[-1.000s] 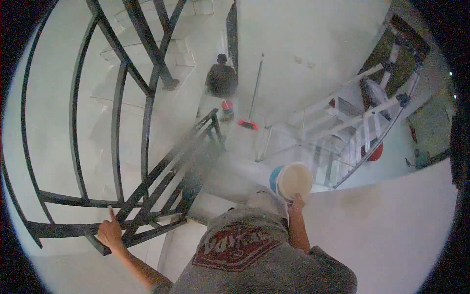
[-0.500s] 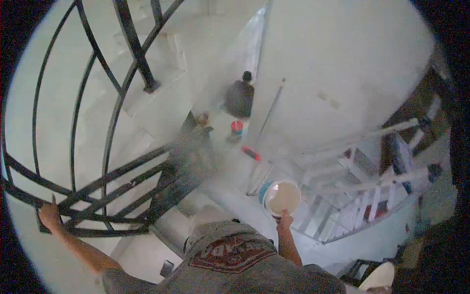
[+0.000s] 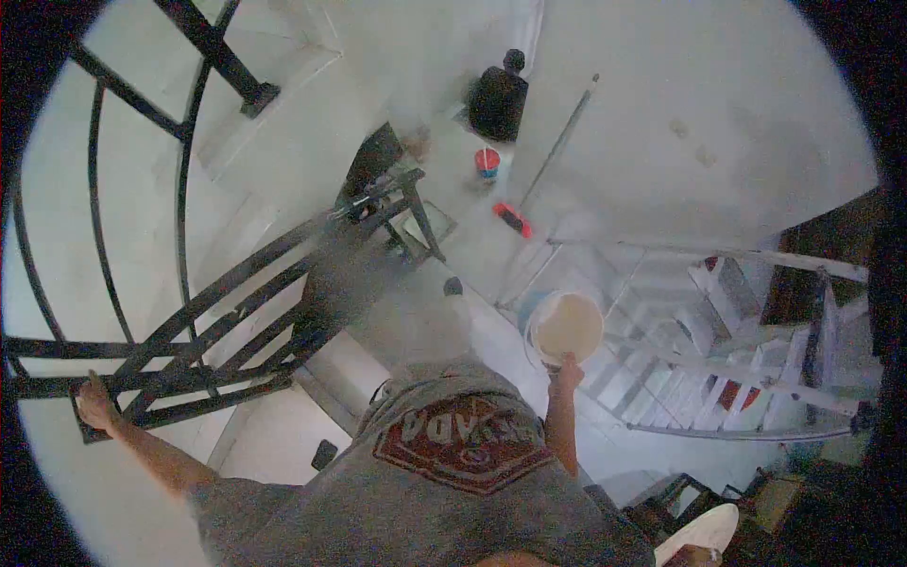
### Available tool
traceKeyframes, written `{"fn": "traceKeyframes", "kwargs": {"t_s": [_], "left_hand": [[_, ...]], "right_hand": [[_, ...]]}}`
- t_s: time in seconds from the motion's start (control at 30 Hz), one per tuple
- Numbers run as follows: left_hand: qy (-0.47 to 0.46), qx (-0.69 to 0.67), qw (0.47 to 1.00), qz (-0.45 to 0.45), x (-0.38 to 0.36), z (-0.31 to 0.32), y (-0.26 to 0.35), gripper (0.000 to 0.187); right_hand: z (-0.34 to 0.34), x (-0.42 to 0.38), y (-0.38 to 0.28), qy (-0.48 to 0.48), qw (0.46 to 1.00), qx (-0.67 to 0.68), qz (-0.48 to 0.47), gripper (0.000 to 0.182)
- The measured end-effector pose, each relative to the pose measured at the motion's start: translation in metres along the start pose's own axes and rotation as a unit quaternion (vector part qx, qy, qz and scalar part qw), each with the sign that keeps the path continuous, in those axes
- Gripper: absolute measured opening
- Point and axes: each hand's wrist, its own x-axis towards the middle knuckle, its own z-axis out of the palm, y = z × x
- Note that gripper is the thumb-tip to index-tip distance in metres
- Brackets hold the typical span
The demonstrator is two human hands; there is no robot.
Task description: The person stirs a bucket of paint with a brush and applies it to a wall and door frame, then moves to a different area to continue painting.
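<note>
My right hand grips the near rim of a white bucket, its fingers closed over the edge. The bucket's wide mouth faces up and shows a cream-coloured content that looks like paint. Far to the left, my left hand is closed on the lower end of a black metal stair railing, partly hidden behind the bars. Between my hands is my grey shirt with a red printed patch. A dark shoe tip shows beyond it on the pale steps.
Below, a person in dark clothes sits by the wall near a red and blue bucket. A long-handled red broom leans there. White stair-like metalwork stands right; a pale oval object lies bottom right.
The view has tilted and shifted, so the railing's far end and a shoe tip now show. The bucket in my right hand appears higher and slightly farther right. My left hand stays on the railing.
</note>
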Motion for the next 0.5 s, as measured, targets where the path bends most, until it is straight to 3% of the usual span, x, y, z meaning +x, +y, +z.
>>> {"fn": "traceKeyframes", "kwargs": {"t_s": [0.03, 0.1, 0.17, 0.2, 0.23, 0.3, 0.33, 0.4, 0.43, 0.5], "left_hand": [[0.075, -0.111, 0.986, -0.099, -0.017, -0.024, 0.023, 0.038], [0.264, -0.217, 0.921, -0.186, -0.047, -0.044, 0.066, 0.049], [0.434, -0.098, 0.873, -0.199, -0.054, 0.002, 0.079, 0.058], [0.414, -0.117, 0.876, -0.219, -0.074, 0.001, 0.109, 0.069], [0.373, -0.142, 0.880, -0.259, -0.071, 0.052, 0.107, 0.087], [0.403, -0.012, 0.853, -0.330, -0.063, 0.095, 0.092, 0.094], [0.496, -0.053, 0.826, -0.265, -0.051, 0.105, 0.082, 0.096], [0.516, -0.056, 0.807, -0.282, -0.037, 0.145, 0.058, 0.102], [0.520, -0.061, 0.794, -0.309, -0.030, 0.165, 0.034, 0.105], [0.520, -0.059, 0.763, -0.380, -0.020, 0.204, 0.015, 0.112]], "right_hand": [[0.003, -0.002, -0.004, 0.003, 1.000, -0.001, 0.000, 0.042], [0.011, 0.007, -0.004, -0.005, 1.000, 0.004, 0.027, 0.040], [0.019, 0.019, -0.004, -0.003, 1.000, -0.009, 0.007, 0.038], [0.028, 0.023, 0.004, -0.007, 0.999, -0.027, -0.016, 0.037], [0.036, 0.032, 0.009, 0.018, 0.999, 0.001, -0.028, 0.036], [0.052, 0.073, 0.037, -0.013, 0.997, 0.023, -0.071, 0.038], [0.064, 0.098, 0.053, -0.046, 0.992, 0.035, -0.113, 0.040], [0.108, 0.132, 0.070, -0.018, 0.993, 0.030, -0.116, 0.036], [0.110, 0.162, 0.093, -0.050, 0.956, -0.138, -0.253, 0.035], [0.133, 0.224, 0.125, -0.086, 0.869, -0.307, -0.379, 0.034]]}}
